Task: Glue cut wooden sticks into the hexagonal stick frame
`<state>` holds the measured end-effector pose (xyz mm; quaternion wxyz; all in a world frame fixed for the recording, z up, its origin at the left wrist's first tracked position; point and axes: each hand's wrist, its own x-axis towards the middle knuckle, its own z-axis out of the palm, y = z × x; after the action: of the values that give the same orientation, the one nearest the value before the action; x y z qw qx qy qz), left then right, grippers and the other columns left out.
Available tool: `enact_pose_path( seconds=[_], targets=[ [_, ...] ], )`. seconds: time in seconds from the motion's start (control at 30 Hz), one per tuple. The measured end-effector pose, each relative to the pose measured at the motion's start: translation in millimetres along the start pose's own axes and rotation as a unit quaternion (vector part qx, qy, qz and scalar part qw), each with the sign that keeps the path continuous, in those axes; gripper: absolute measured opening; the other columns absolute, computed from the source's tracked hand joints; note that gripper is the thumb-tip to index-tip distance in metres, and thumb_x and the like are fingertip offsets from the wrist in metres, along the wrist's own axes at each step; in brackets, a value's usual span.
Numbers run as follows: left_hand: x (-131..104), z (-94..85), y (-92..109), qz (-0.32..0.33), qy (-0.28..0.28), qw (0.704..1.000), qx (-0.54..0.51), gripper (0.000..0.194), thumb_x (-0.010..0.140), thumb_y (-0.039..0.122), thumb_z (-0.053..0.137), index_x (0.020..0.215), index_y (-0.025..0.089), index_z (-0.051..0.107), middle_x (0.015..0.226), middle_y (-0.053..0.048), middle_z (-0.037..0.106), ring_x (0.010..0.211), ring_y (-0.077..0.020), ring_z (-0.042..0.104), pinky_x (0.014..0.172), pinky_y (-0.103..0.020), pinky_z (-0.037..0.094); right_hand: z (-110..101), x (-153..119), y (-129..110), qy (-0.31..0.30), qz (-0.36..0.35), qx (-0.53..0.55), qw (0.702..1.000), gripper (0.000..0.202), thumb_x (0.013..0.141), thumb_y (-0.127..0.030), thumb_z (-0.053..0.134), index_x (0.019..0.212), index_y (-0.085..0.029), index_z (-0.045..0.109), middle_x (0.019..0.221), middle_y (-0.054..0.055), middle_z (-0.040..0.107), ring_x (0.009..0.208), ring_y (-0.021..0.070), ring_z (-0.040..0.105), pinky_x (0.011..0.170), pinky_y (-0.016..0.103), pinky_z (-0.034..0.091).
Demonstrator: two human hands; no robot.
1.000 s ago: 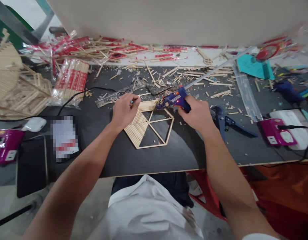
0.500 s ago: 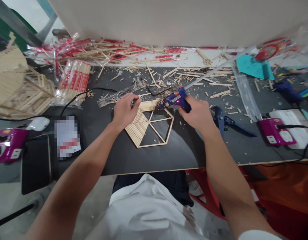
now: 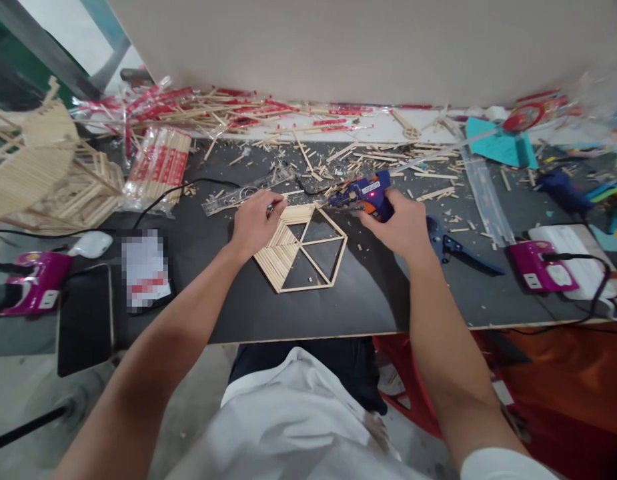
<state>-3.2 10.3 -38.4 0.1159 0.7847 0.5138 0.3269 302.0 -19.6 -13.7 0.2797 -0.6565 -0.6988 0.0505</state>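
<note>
- my right hand [image 3: 401,223] grips the blue glue gun [image 3: 361,193], nozzle pointing toward nine o'clock at the top corner of the hexagonal stick frame [image 3: 301,247].
- my left hand [image 3: 255,220], nearer the frame, pinches a stick on its upper-left edge.

No text legible — red print on stick packets [image 3: 161,163], too blurred

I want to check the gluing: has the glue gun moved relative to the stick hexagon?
Yes. The glue gun in the right hand shifted right along the hexagon, its nozzle now at the upper right corner.
</note>
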Motion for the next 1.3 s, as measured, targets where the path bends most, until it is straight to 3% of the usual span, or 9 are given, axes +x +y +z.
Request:
enact_pose_path(
  seconds=[0.13,0.3,0.5,0.7,0.83,0.93,1.03,1.13,1.3],
  targets=[
    [0.1,-1.4,-0.2,-0.004,-0.008,1.000,0.002,0.017,0.103,0.026,0.056,0.099,0.019,0.071,0.097,-0.005,0.073,0.085,-0.0179,0.065,0.079,-0.030,0.045,-3.0,3.1,3.3,-0.007,0.032,0.008,0.999,0.036,0.074,-0.045,0.075,0.097,-0.019,0.064,0.078,0.006,0.068,0.076,0.0281,0.066,0.081,0.042,0.050],
    [-0.6,-3.7,2.2,-0.004,-0.015,1.000,0.012,0.019,0.104,0.029,0.056,0.102,0.020,0.072,0.100,-0.005,0.073,0.090,-0.0192,0.066,0.081,-0.031,0.046,-3.8,2.9,7.1,0.040,0.092,0.008,0.995,0.032,0.074,-0.047,0.076,0.089,-0.020,0.065,0.077,0.005,0.068,0.071,0.0246,0.062,0.077,0.040,0.049],
    [0.2,-6.8,4.5,0.005,-0.026,1.000,0.016,0.017,0.102,0.031,0.059,0.105,0.021,0.072,0.101,-0.005,0.074,0.093,-0.0204,0.067,0.083,-0.032,0.048,8.7,5.0,21.3,0.062,0.154,-0.005,0.986,0.032,0.075,-0.045,0.076,0.090,-0.018,0.066,0.078,0.007,0.069,0.079,0.0276,0.065,0.085,0.043,0.050],
    [-0.1,-11.5,8.8,0.032,-0.038,0.999,0.017,0.014,0.100,0.029,0.062,0.104,0.020,0.073,0.100,-0.006,0.076,0.091,-0.0201,0.070,0.082,-0.031,0.050,16.2,3.3,34.8,0.098,0.138,-0.049,0.984,0.040,0.079,-0.040,0.074,0.107,-0.013,0.068,0.109,0.020,0.069,0.107,0.0359,0.063,0.099,0.053,0.048],
    [-1.3,-13.1,10.1,0.074,-0.045,0.996,0.026,0.017,0.102,0.030,0.060,0.104,0.020,0.074,0.099,-0.006,0.077,0.090,-0.0203,0.071,0.081,-0.031,0.050,9.2,-1.0,13.4,0.158,0.066,-0.046,0.984,0.030,0.088,-0.034,0.066,0.112,-0.016,0.070,0.116,0.020,0.066,0.116,0.0353,0.060,0.105,0.056,0.045],
    [-1.8,-13.5,9.6,0.109,-0.057,0.992,0.029,0.020,0.103,0.032,0.059,0.103,0.019,0.074,0.101,-0.007,0.078,0.091,-0.0205,0.072,0.080,-0.031,0.050,13.2,-1.0,-21.0,0.084,-0.077,0.064,0.991,0.022,0.097,-0.030,0.057,0.110,-0.019,0.070,0.109,0.015,0.070,0.107,0.0291,0.065,0.099,0.047,0.051],
    [-1.9,-13.6,8.5,0.136,-0.068,0.988,0.035,0.021,0.104,0.032,0.059,0.103,0.019,0.075,0.100,-0.007,0.078,0.090,-0.0211,0.072,0.078,-0.032,0.049,27.4,2.5,-53.2,-0.022,-0.186,0.142,0.972,0.018,0.098,-0.032,0.061,0.110,-0.022,0.071,0.111,0.011,0.074,0.106,0.0270,0.067,0.096,0.044,0.051],
    [-1.8,-13.5,8.3,0.144,-0.072,0.986,0.034,0.023,0.105,0.034,0.057,0.103,0.020,0.076,0.098,-0.007,0.078,0.089,-0.0212,0.072,0.077,-0.031,0.049,40.9,7.1,-70.3,-0.077,-0.200,0.184,0.959,0.015,0.098,-0.030,0.062,0.107,-0.022,0.072,0.104,0.008,0.076,0.094,0.0238,0.068,0.089,0.040,0.052],
    [-2.5,-12.7,10.6,0.128,-0.083,0.988,0.021,0.031,0.107,0.042,0.052,0.101,0.023,0.076,0.099,-0.006,0.078,0.091,-0.0207,0.071,0.080,-0.032,0.049,48.2,7.5,-73.9,-0.114,-0.159,0.195,0.961,0.011,0.098,-0.027,0.062,0.093,-0.023,0.072,0.094,0.005,0.075,0.081,0.0201,0.064,0.079,0.035,0.049]
  ],
)
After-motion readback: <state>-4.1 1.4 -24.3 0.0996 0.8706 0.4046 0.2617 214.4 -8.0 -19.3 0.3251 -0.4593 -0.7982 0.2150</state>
